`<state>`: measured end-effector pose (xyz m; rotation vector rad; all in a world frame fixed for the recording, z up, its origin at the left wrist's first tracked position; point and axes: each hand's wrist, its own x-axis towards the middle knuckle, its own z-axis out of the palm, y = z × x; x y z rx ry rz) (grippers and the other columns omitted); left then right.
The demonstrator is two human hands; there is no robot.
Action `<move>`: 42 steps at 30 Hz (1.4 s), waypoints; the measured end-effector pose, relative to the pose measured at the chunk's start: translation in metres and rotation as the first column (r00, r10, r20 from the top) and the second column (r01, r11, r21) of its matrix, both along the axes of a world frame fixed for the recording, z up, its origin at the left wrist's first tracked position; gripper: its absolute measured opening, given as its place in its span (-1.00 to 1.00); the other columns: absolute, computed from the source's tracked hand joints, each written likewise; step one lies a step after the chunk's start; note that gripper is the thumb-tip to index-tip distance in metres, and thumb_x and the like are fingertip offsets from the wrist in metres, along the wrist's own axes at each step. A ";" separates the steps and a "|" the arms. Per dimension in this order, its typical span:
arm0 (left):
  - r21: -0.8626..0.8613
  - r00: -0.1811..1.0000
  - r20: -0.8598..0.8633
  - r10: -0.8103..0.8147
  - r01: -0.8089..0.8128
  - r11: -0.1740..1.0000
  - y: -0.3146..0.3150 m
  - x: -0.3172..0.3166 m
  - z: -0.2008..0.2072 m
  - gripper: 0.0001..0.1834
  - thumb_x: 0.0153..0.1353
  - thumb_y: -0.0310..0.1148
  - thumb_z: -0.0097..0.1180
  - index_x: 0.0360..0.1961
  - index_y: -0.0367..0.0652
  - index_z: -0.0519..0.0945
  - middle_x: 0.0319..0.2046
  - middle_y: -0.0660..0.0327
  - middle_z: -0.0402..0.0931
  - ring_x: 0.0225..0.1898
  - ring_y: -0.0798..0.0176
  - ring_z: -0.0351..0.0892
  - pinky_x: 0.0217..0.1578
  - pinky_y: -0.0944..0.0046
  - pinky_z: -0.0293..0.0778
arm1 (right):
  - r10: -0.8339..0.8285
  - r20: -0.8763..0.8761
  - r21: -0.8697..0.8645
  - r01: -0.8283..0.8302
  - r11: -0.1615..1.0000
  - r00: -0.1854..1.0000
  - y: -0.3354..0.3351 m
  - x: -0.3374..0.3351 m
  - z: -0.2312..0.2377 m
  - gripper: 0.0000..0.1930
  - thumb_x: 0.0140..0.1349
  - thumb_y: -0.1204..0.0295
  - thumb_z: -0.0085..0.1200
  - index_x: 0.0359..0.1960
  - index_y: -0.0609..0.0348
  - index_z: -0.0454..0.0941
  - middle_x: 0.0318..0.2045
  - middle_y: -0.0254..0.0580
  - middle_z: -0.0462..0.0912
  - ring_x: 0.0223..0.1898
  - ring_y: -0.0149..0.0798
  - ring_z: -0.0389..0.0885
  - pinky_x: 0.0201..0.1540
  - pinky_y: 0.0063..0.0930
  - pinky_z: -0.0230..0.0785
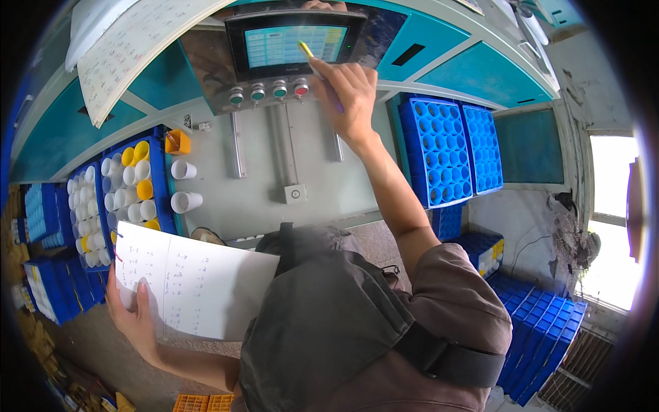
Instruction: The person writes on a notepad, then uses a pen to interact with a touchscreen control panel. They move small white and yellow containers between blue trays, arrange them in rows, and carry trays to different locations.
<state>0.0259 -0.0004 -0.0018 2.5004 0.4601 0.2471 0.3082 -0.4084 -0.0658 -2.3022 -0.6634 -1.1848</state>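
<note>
Right grip: the right hand (350, 91) grasps a pen (305, 49) between its fingers.
Pen axis: slanted, yellow end forward and to the left, purple end back near the palm; the axis leads onto the screen (283, 47).
Screen position: just ahead of the right hand, a little left; this hand is the nearer one. Whether the pen touches it, I cannot tell.
Screen look: lit, blue cells, some yellow at right, black frame.
Buttons (280, 90): four in a row below the screen, three green, one red.
Left grip: the left hand (139, 319) grasps the paper (213, 288), thumb on top.
Paper look: white, handwritten columns, well apart from the screen.
</note>
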 end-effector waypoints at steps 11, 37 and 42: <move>0.011 0.999 -0.028 0.041 -0.040 0.999 0.002 -0.005 -0.001 -0.39 0.27 -0.16 0.16 0.31 -0.12 0.38 0.15 0.01 0.39 0.20 0.04 0.36 0.14 -0.01 0.33 | -0.005 -0.014 -0.033 0.005 0.999 1.000 -0.002 -0.001 -0.005 -0.70 0.01 0.56 0.27 -0.16 0.09 0.67 -0.51 -0.42 0.58 -0.42 -0.35 0.49 -0.23 -0.39 0.13; 0.012 1.000 -0.003 0.010 -0.010 1.000 0.005 -0.007 -0.002 -0.38 0.26 -0.19 0.17 0.31 -0.17 0.38 0.18 0.00 0.40 0.21 0.06 0.36 0.17 0.01 0.31 | 0.055 0.030 -0.017 -0.054 0.998 0.998 0.022 0.006 -0.004 -0.75 0.07 0.42 0.27 -0.17 0.01 0.64 -0.51 -0.45 0.55 -0.40 -0.35 0.47 -0.19 -0.34 0.15; 0.007 1.000 -0.005 0.026 -0.026 1.000 0.001 -0.007 -0.002 -0.38 0.26 -0.19 0.17 0.31 -0.17 0.38 0.15 -0.01 0.39 0.21 0.05 0.36 0.16 0.01 0.32 | -0.087 0.056 -0.004 0.088 0.996 0.995 -0.004 -0.001 -0.002 -0.76 0.06 0.46 0.26 -0.19 0.03 0.64 -0.52 -0.44 0.55 -0.39 -0.34 0.48 -0.20 -0.34 0.12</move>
